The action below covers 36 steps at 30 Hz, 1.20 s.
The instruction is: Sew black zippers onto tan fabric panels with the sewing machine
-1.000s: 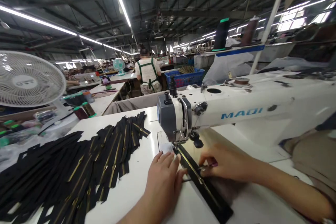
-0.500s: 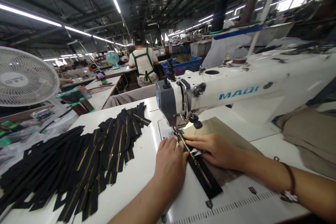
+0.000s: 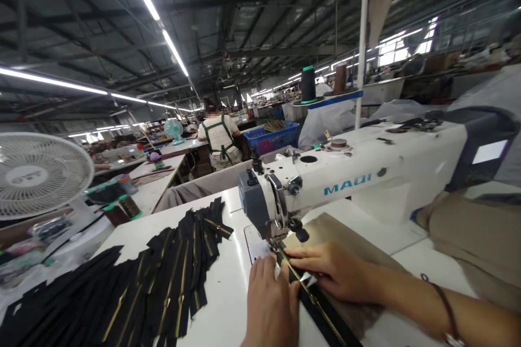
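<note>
A black zipper (image 3: 321, 312) with gold teeth runs under the presser foot (image 3: 277, 234) of a white sewing machine (image 3: 345, 187), beside a piece of tan fabric (image 3: 334, 233). My left hand (image 3: 271, 298) holds the zipper's left edge, fingers close together near the needle plate (image 3: 257, 246). On the other side my right hand (image 3: 342, 271) presses the zipper and fabric, its fingertips close to the foot. Small pointed metal pieces (image 3: 308, 280) jut from under my right hand; their kind cannot be made out. The needle is too small to see clearly.
Many black zippers (image 3: 163, 276) lie fanned across the left of the table. Behind them stand a white fan (image 3: 40, 173) and thread spools (image 3: 129, 207). More tan fabric (image 3: 459, 233) lies at right. A person (image 3: 220, 135) sits ahead near a blue basket (image 3: 272, 138).
The view has tilted up, so the table and machine appear lower. Both hands keep their places by the presser foot, on the zipper.
</note>
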Tool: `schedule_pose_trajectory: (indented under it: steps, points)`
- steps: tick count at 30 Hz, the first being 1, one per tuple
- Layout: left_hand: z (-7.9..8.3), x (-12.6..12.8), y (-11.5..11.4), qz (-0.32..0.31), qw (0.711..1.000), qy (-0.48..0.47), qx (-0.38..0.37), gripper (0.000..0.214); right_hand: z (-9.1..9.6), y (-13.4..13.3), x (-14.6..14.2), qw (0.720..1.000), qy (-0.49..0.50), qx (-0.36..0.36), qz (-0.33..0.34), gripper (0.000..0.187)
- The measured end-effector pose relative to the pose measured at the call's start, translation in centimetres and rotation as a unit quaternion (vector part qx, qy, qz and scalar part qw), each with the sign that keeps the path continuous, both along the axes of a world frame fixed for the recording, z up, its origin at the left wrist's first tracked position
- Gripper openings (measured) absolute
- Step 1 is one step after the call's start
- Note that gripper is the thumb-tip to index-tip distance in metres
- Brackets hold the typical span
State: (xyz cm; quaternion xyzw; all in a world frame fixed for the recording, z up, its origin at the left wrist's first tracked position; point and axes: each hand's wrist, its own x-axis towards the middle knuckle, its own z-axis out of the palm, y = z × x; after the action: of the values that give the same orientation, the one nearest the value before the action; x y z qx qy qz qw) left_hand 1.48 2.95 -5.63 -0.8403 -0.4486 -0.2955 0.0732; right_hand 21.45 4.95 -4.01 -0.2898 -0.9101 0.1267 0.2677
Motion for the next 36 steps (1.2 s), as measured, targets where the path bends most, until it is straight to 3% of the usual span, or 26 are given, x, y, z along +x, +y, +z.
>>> schedule_pose_trajectory:
  steps: [7,14,23,36]
  points:
    - [1.5,-0.1,-0.6,-0.006,0.998,0.011,-0.060,0.025,-0.2,0.0,0.0,1.000,0.001,-0.005,0.002,0.057]
    - [1.1,-0.1,-1.2,-0.033,0.998,0.007,-0.057,0.038,0.1,1.1,0.9,0.999,-0.022,0.001,0.027,0.057]
    - [2.1,0.4,-1.7,-0.014,0.995,0.067,-0.079,0.040,-0.2,1.7,1.7,0.999,-0.036,0.011,0.018,0.059]
    - [2.9,0.0,-1.3,-0.014,0.993,0.057,-0.100,0.026,0.0,1.3,0.9,0.999,-0.025,0.021,0.011,0.058]
